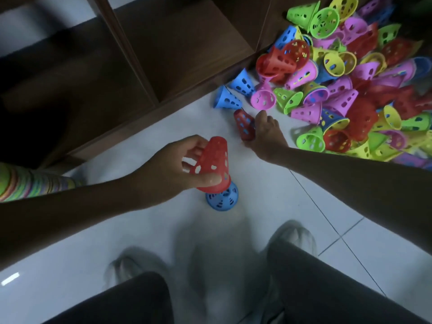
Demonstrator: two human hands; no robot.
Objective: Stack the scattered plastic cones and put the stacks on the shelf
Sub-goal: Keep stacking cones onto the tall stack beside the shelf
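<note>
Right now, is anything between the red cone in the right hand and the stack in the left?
Nothing visible. The right hand grips a red cone just above the white tiled floor, and only bare tile lies between it and the red-on-blue stack held by the left hand.

The cones [350, 90] heaped beyond the right hand [266, 136] are looking like smooth, perforated plastic. The floor [257, 206] under both hands is showing glossy white tile with thin grout lines. The shelf [182, 50] beyond the left hand [173, 169] is appearing as matt brown wood.
</note>
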